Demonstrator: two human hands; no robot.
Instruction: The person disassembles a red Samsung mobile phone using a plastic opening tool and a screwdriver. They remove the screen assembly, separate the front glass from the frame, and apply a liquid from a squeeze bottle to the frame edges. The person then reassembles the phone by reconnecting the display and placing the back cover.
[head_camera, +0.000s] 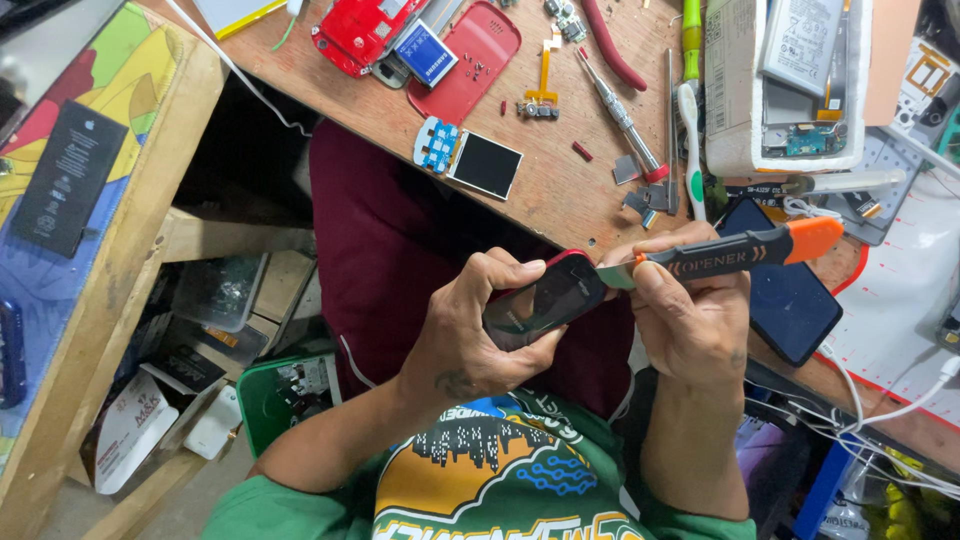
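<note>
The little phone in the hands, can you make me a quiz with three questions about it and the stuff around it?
1. True or false: the left hand holds the small red-edged phone.
2. Which hand holds the opening tool with the black and orange handle? A) left B) right C) neither
3. Fill in: the tool's thin blade touches the phone's ____ edge, as the head camera shows it.

Key:
1. True; the fingers wrap around it.
2. B; the right hand grips the handle.
3. Right; the blade meets the phone there, above the dark red lap.
</note>
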